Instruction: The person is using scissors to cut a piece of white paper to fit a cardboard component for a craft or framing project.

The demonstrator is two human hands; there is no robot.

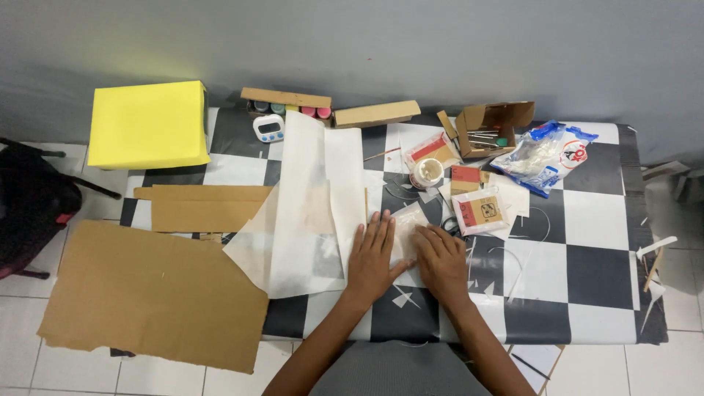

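Two hands flat on the checkered table (601, 257): left hand (372, 257) and right hand (442, 262), fingers spread, palms down, gripping nothing, just pressing a small see-through sheet (405, 224) near the table's middle. Hard to make out, that sheet, partly under the fingers. Black scissors (449, 225) mostly hidden behind the right hand. Big translucent paper (308, 213) just beside the left hand, covering part of a cardboard strip (198, 207). Large cardboard sheet (147, 293) hanging off the left edge. Open squares to the right, only thin scraps (513, 257) there. Yellow box (149, 123) off the far-left corner
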